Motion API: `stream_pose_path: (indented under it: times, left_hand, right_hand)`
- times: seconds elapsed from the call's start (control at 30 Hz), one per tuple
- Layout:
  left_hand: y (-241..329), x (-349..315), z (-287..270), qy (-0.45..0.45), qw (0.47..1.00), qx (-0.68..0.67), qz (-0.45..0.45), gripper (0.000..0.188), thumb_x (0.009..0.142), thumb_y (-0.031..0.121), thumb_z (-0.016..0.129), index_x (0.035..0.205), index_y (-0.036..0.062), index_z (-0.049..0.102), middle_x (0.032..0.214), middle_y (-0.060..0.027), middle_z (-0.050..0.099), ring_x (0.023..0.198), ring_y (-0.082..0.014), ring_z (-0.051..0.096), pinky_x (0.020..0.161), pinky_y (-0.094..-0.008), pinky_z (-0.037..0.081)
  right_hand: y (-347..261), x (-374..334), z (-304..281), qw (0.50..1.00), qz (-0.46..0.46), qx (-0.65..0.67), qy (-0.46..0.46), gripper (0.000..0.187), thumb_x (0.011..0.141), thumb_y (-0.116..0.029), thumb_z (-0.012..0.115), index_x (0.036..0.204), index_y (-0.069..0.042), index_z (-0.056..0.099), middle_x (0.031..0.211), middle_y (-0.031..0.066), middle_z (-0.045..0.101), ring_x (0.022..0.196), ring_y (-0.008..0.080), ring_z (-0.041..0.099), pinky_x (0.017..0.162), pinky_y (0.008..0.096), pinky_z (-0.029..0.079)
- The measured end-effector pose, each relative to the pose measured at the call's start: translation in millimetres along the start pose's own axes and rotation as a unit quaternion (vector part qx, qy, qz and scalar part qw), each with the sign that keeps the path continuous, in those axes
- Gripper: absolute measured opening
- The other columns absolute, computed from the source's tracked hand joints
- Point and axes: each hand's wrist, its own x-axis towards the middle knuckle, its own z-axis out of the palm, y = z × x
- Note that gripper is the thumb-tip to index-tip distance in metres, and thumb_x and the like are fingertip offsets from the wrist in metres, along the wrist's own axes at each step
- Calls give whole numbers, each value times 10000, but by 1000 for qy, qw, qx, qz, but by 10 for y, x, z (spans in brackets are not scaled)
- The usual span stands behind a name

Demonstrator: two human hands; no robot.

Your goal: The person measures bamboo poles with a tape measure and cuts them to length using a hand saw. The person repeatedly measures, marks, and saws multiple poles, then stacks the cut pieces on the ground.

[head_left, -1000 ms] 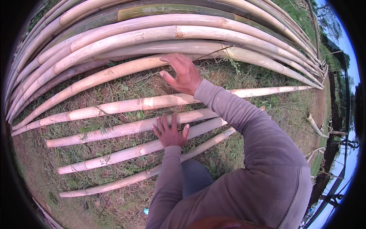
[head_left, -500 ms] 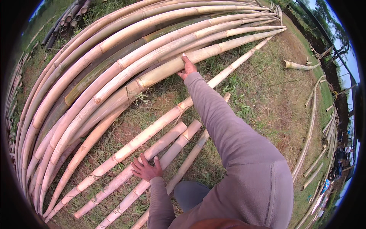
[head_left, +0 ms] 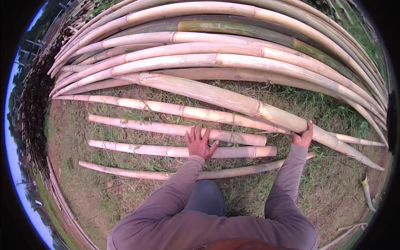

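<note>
My right hand grips a long, thick bamboo pole from its near side, the thumb up along it and the other fingers mostly hidden beneath. That pole slants from the pile down to the right, crossing over a thinner long bamboo pole. With its fingers spread, my left hand rests on a shorter bamboo length. Its palm lies by a second short bamboo length, just nearer to me. A slimmer bamboo piece lies closest to my knee.
A large pile of bamboo poles curves across the far side, one with a green-brown stretch. Dry grass covers the ground around my knee. Many dark stacked poles stand at the far left; a cut piece lies right.
The view has swung round, so the poles now run across it. The thick pole's right part has come nearer, away from the pile, with my right hand. My left hand stays on the short lengths.
</note>
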Motion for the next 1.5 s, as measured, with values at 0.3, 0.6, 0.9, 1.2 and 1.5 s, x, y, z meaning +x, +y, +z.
stream_pose_path:
  times: [0.3,0.6,0.9,1.2,1.5]
  left_hand:
    - [-104,-179,47,-83,995,-18,-46,711,957,663,522,1553,280,454,1660,-142,318,1577,-371,187,1267,-635,35]
    - [7,-82,72,-54,996,-50,-41,710,925,654,582,1517,270,495,1625,-150,349,1561,-389,196,1257,-637,50]
    - [-9,-7,77,-21,999,-30,-18,701,876,593,677,1477,264,529,1581,-155,381,1543,-398,218,1251,-650,65]
    - [-22,-109,55,-2,1000,-9,-4,711,866,573,681,1480,251,522,1583,-159,384,1529,-419,236,1253,-644,86]
    - [-20,-80,282,43,998,37,27,694,894,590,651,1490,266,508,1560,-139,406,1503,-406,288,1220,-669,151]
  right_hand:
    - [351,448,-679,970,-68,155,-175,842,912,-550,705,1466,36,461,1496,239,518,1400,421,491,1215,590,351]
    - [-12,-500,-313,644,-184,-742,-3,600,926,-550,728,828,31,617,528,46,553,463,167,524,506,311,443]
    - [467,-708,2488,93,-574,-759,-294,1029,725,-389,910,1570,-214,350,1558,178,420,1456,377,397,1191,607,311]
    - [799,-755,2987,140,-401,-854,-301,1064,567,-603,932,1406,-95,520,1328,185,572,1320,368,509,1077,574,385]
    - [996,-860,1269,360,-569,-686,-276,804,738,-463,851,1367,-71,540,1353,158,534,1342,350,478,1183,570,298]
